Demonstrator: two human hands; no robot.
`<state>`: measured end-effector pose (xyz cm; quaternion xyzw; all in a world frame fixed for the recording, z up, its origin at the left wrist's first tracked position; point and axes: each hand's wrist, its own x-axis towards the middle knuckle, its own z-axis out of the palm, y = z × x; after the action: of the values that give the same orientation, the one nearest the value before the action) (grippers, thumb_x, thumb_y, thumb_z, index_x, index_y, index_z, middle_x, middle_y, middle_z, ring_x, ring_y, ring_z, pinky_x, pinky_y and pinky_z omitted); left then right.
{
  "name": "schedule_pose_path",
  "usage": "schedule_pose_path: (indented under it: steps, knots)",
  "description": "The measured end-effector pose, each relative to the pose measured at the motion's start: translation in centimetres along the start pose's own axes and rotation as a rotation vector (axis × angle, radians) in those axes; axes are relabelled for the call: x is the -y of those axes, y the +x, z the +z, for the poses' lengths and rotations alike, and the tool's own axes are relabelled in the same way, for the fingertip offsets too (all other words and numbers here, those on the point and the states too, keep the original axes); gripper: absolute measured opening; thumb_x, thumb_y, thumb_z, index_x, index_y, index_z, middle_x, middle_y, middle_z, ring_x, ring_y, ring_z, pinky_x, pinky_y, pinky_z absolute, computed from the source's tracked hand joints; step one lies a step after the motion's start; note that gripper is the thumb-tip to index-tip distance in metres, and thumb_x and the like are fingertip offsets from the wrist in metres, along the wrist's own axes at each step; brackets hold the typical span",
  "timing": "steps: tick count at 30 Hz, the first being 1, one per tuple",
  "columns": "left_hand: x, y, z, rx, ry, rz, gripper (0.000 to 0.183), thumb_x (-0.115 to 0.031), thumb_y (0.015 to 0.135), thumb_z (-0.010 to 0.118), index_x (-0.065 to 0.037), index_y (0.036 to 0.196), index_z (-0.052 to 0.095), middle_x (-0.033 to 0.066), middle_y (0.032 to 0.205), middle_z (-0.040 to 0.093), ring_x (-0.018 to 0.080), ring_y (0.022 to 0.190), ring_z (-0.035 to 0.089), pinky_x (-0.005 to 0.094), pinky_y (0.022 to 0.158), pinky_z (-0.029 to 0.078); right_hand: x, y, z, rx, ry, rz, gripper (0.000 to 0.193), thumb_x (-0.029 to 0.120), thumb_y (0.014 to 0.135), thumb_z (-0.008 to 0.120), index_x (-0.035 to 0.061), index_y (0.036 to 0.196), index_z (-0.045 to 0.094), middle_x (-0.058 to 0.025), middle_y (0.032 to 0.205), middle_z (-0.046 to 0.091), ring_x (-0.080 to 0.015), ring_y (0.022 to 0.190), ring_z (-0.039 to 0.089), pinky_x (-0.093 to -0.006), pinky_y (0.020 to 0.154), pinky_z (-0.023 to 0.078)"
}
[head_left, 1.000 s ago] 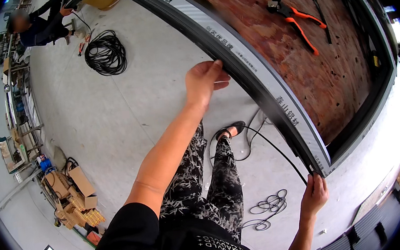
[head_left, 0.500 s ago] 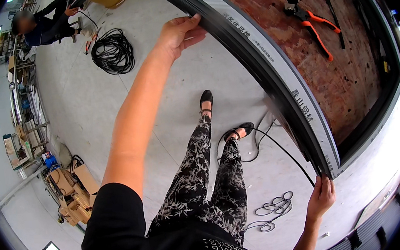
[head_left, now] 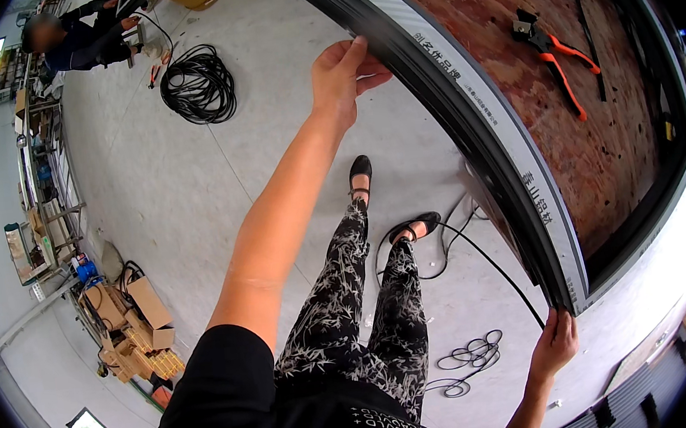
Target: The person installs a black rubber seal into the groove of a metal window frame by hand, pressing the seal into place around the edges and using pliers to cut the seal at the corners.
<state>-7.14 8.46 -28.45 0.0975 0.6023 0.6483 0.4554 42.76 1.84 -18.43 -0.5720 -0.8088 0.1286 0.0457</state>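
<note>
Here's the right hand point(head_left: 555, 348) pinching the thin, black, rubbery-looking strip point(head_left: 498, 267), likely light and bendy, best gripped close to the long grey metal frame's point(head_left: 492, 120) near corner, while farther up the left hand point(head_left: 340, 82) thumbs the frame's edge, fingers parted.

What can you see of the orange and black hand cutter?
The orange and black hand cutter lies on a worn reddish wooden board, inside the grey and black frame. Its dark, seemingly metal head points upper left; two mostly orange handles spread open toward the lower right. Only the board appears to touch it.
</note>
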Motion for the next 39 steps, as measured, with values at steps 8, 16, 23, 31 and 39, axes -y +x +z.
schedule_pose_path:
  steps: [8,16,23,31,39]
  knots:
    - [-1.0,3.1,-1.4,-0.077,0.071,0.033,0.029,-0.027,0.095,0.06,0.001,0.09,0.06,0.0129,0.082,0.068,0.0232,0.071,0.068,0.0372,0.069,0.06,0.7,0.3,0.0,-0.052,-0.011,-0.037,0.013,0.008,0.091,0.064,0.0004,0.101,0.066,-0.0153,0.088,0.066,-0.0355,0.073,0.062,-0.042,0.061,0.047]
    - [-3.3,3.6,-1.8,-0.016,0.023,-0.057,0.036,-0.026,0.101,0.051,0.007,0.114,0.054,0.0162,0.106,0.066,0.0283,0.095,0.067,0.042,0.089,0.056,0.6,-0.5,-0.1,-0.057,0.07,0.004,0.012,0.01,0.092,0.063,0.0008,0.1,0.065,-0.0141,0.084,0.064,-0.0335,0.07,0.059,-0.0403,0.061,0.047]
    - [-1.8,2.1,0.2,-0.07,0.168,0.013,0.029,-0.021,0.101,0.051,0.007,0.109,0.056,0.0151,0.101,0.065,0.0231,0.089,0.065,0.036,0.086,0.055,0.6,-0.4,0.5,-0.042,0.112,-0.006,0.012,0.009,0.09,0.066,0.0011,0.099,0.066,-0.0122,0.082,0.063,-0.0315,0.067,0.058,-0.0393,0.058,0.045]
    - [-1.1,0.4,0.9,-0.049,0.151,-0.031,0.022,-0.019,0.099,0.051,0.002,0.098,0.059,0.0097,0.087,0.066,0.0211,0.081,0.065,0.0394,0.081,0.057,0.1,-1.1,0.0,0.016,0.234,0.064,0.019,0.006,0.089,0.066,0.0002,0.107,0.065,-0.0124,0.089,0.067,-0.0275,0.071,0.062,-0.0352,0.064,0.049]
    - [1.6,-3.5,3.5,-0.053,0.0,-0.183,0.031,-0.037,0.098,0.057,-0.006,0.101,0.059,0.0051,0.089,0.065,0.0179,0.087,0.061,0.0392,0.087,0.051,-2.1,-3.3,0.6,-0.144,0.338,0.107,0.019,-0.002,0.081,0.071,-0.0006,0.099,0.063,-0.0098,0.079,0.062,-0.0193,0.063,0.057,-0.03,0.054,0.045]
